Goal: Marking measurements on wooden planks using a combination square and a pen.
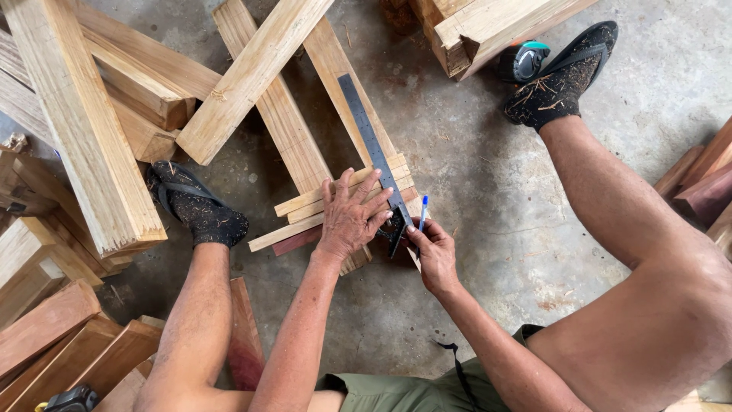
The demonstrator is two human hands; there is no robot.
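My left hand (pixel 349 216) lies flat with fingers spread, pressing on thin wooden strips (pixel 305 206) and the head of a dark metal square ruler (pixel 371 141). The ruler's blade runs up along a long plank (pixel 336 72) on the concrete floor. My right hand (pixel 435 255) grips a blue pen (pixel 422 210), its tip at the ruler's edge near the plank's end. Both hands sit between my legs as I squat.
Sock-and-sandal feet rest at the left (pixel 200 210) and upper right (pixel 563 76). Pale timber beams (pixel 84 130) pile at the left, more boards (pixel 488 27) at the top. A tape measure (pixel 524 59) lies by the right foot. Reddish boards (pixel 705 179) sit at the right edge.
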